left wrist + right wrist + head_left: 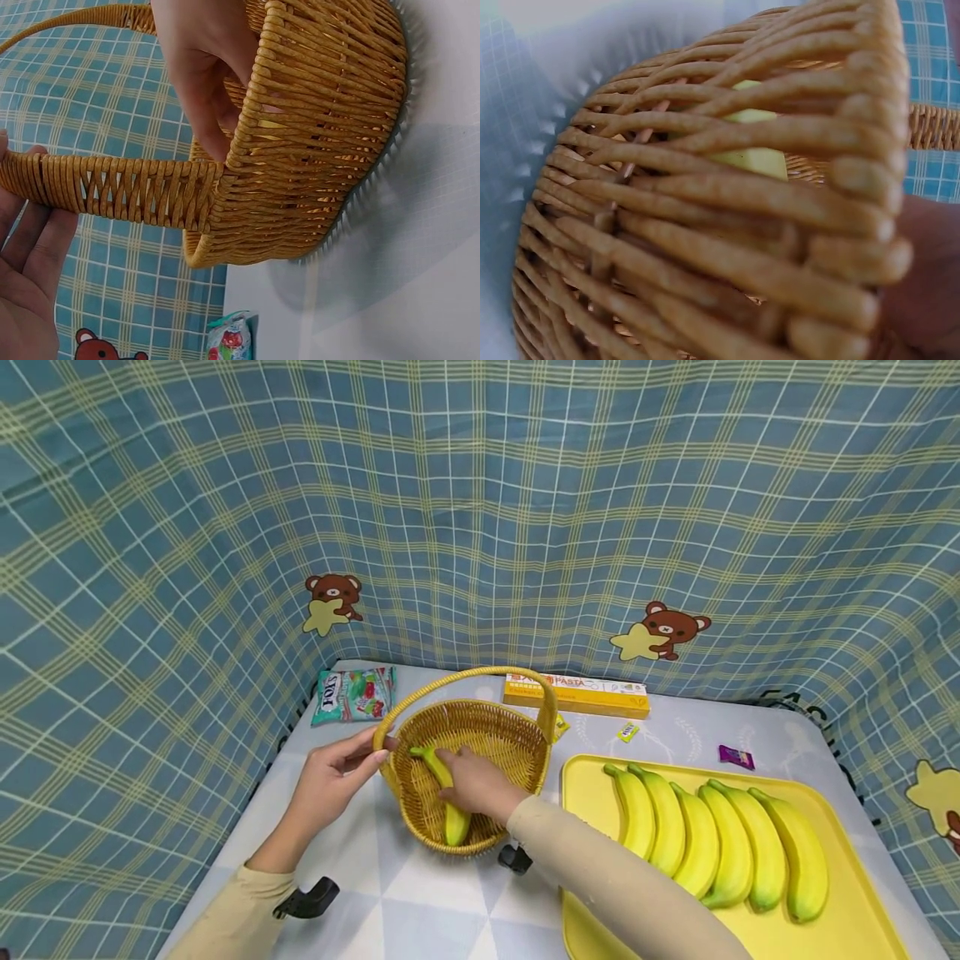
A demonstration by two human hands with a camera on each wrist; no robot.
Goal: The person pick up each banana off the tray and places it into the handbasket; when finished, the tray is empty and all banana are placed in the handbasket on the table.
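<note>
A woven wicker basket (517, 752) with a tall arched handle (127, 187) stands on the table. My left hand (330, 781) holds the handle at its left side, thumb in front and fingers behind. Inside the basket lies a yellow banana (456, 822), its green stem towards the back left. My right hand (480, 783) reaches in over the rim and grips the banana around its middle. The right wrist view is mostly basket wall (727, 195), with bits of the banana (757, 157) showing through gaps in the weave.
Several bananas (697, 843) lie side by side on a yellow tray (847, 852) at the right, under the right forearm. Behind the basket are a pasta box (577, 695), a green candy bag (352, 695) and small wrapped candies, one of them purple (736, 757). Plaid cloth surrounds the table.
</note>
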